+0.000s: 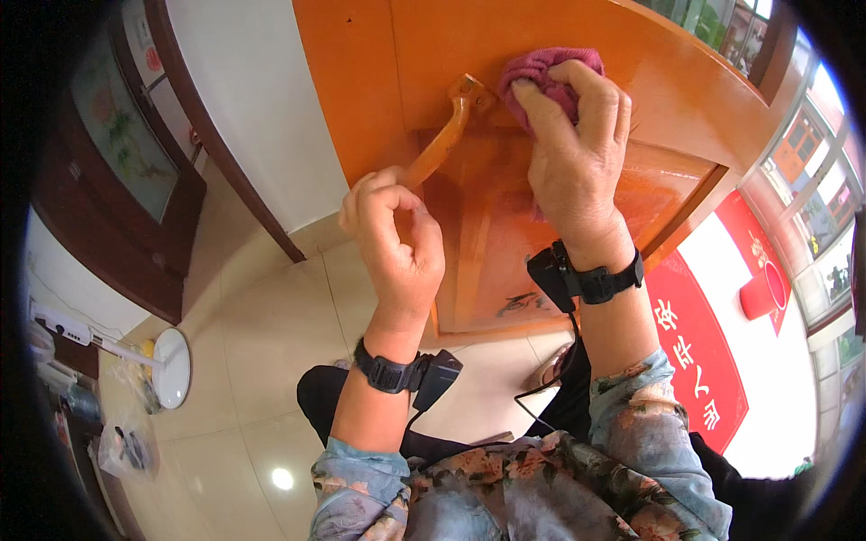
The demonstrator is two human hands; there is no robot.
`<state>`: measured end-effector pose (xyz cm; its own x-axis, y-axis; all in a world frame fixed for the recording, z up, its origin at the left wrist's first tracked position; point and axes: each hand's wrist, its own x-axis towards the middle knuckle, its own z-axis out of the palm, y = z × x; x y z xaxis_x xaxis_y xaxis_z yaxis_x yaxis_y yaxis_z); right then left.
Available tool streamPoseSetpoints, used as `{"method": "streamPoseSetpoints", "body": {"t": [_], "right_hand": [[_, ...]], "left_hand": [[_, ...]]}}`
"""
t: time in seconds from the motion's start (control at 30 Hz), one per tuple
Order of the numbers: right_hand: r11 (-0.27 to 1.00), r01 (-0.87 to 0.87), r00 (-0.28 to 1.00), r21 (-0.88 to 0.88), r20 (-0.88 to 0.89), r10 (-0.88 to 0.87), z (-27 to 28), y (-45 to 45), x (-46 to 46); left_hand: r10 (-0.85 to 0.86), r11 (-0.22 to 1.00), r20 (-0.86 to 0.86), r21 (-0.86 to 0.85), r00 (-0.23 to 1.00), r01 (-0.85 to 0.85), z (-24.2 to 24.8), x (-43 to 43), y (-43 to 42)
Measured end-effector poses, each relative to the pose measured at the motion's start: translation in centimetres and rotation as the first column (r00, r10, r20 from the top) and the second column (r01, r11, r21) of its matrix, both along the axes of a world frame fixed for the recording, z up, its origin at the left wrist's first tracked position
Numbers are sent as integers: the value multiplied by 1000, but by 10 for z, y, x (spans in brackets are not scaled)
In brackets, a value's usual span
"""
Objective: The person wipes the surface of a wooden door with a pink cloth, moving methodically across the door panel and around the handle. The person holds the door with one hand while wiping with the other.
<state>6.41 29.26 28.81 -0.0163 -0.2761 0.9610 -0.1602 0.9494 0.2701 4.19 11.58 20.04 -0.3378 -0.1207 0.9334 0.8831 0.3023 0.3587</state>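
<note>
An orange varnished wooden door (534, 27) stands before me, with a recessed panel low down. My right hand (578, 149) presses a bunched magenta cloth (551, 64) against its surface, just right of the handle's upper mount. The curved wooden door handle (443, 145) slants down to the left. Around its lower end curl the fingers of my left hand (392, 230), which hide that end. Each wrist wears a black strap with a small box-like device (438, 379) and a cable. Dark marks (524, 304) show on the lower panel.
Right of the door lie a red mat (703, 379) bearing writing and a red bucket (763, 292) on bright ground. To the left are a dark door with a glass panel (125, 128), a round white base with a stem (172, 368), and a plastic bag (125, 446) on floor tiles.
</note>
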Motion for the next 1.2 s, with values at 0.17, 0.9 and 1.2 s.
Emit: {"method": "streamPoseSetpoints", "body": {"t": [0.17, 0.9, 1.2], "right_hand": [[1000, -14, 998, 20, 65, 13, -15, 0, 6], [983, -47, 994, -180, -101, 29, 31, 24, -7], [941, -252, 963, 224, 151, 222, 58, -67, -16]], "left_hand": [[20, 1000, 0, 1, 1000, -20, 3, 2, -2], [101, 992, -5, -71, 995, -101, 1, 9, -5], [70, 993, -19, -91, 997, -71, 0, 8, -6]]}}
